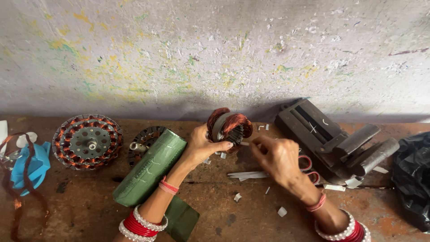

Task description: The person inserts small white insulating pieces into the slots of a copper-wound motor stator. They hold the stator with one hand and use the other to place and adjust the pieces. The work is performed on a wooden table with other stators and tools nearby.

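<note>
My left hand [202, 147] grips a small motor stator [229, 125] wound with copper wire, holding it upright above the wooden bench [80, 210]. My right hand [277, 157] is right beside it, fingertips pinched on a thin white paper strip [245, 143] at the stator's slots. More white strips [248, 175] and small paper scraps [281, 211] lie on the bench below my hands. Both wrists wear red and white bangles.
A roll of green insulating sheet [150, 168] lies left of my left arm. A round wound stator [87, 141] and a second one [145, 138] lie further left, beside a blue plastic object [29, 166]. A dark metal vise [331, 139], red-handled scissors [309, 168] and a black bag [412, 179] sit to the right.
</note>
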